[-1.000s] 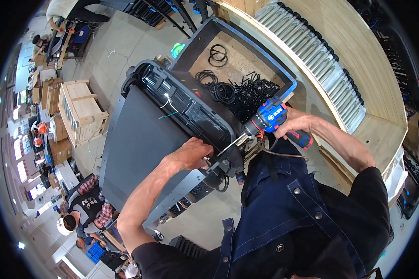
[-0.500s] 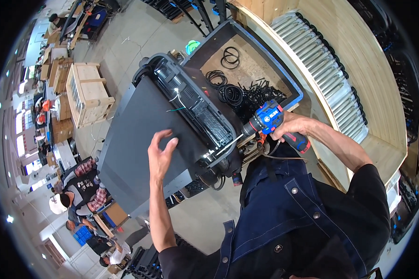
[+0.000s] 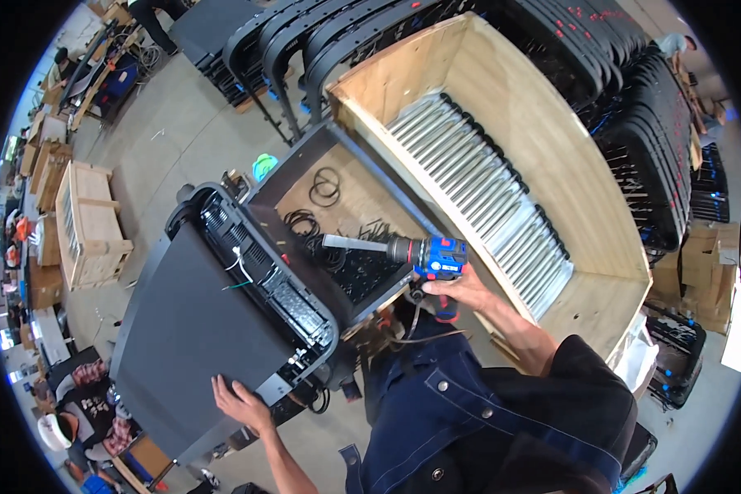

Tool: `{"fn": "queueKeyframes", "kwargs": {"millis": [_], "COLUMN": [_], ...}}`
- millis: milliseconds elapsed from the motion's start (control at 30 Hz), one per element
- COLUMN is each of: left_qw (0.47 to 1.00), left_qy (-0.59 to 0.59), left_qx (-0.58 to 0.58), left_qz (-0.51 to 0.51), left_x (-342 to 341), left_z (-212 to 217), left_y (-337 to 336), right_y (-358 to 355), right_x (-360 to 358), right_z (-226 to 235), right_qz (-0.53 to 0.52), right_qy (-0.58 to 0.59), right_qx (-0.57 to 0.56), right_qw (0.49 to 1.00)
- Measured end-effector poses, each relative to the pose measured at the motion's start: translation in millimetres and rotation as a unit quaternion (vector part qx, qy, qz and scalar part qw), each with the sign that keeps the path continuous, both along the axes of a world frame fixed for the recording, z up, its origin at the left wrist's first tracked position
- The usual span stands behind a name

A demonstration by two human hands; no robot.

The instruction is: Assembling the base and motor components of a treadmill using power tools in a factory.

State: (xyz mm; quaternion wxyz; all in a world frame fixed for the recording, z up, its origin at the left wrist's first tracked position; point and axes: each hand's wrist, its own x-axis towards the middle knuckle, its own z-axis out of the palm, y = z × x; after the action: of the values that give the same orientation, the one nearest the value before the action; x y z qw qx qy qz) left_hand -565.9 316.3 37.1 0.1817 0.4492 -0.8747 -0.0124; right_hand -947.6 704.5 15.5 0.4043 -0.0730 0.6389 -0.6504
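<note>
A blue and black cordless drill (image 3: 443,257) is gripped by my right hand (image 3: 466,288), its long bit pointing left and smeared by motion. It hovers over the near side of an open grey-rimmed parts box (image 3: 372,165), in which black rings (image 3: 325,186) and a heap of small black screws or rods (image 3: 362,276) lie. Fingers spread, my left hand (image 3: 240,403) rests on the near edge of a treadmill, by its dark belt (image 3: 193,317). The treadmill's motor compartment (image 3: 259,276) stands uncovered, with a loose white and green wire (image 3: 239,267) sticking out.
Right of the parts box, a deep wooden crate (image 3: 617,222) holds a row of metal rollers (image 3: 486,198). Black frames (image 3: 346,37) stand stacked behind it. A closed wooden crate (image 3: 90,226) stands on the floor at left. Co-workers sit at lower left, one in a white cap (image 3: 51,430).
The drill has left the treadmill's corner and swung over the parts box. My left hand has come down from the air onto the treadmill's edge. The view has turned to the right.
</note>
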Motion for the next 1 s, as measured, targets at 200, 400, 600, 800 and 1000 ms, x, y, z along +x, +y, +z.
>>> {"fn": "queueKeyframes", "kwargs": {"millis": [200,400,600,800,1000], "left_qw": [1.000,0.999,0.998,0.989,0.955], "left_qy": [0.007,0.024,0.049,0.061,0.041], "left_qx": [0.009,0.018,0.024,0.088,0.129], "left_qz": [0.012,0.024,0.012,-0.105,-0.265], "left_x": [-9,-16,-7,32,150], "left_z": [0,5,5,18,16], "left_y": [7,5,-10,-32,-89], "right_y": [-43,-41,-37,-139,-224], "right_x": [-16,-31,22,126,308], "right_z": [-53,-116,-58,24,78], "right_qz": [-0.176,-0.179,-0.165,-0.087,0.130], "right_qy": [0.224,0.210,0.388,0.296,0.181], "right_qx": [0.234,0.216,0.233,0.117,0.071], "right_qw": [0.929,0.937,0.876,0.944,0.972]}}
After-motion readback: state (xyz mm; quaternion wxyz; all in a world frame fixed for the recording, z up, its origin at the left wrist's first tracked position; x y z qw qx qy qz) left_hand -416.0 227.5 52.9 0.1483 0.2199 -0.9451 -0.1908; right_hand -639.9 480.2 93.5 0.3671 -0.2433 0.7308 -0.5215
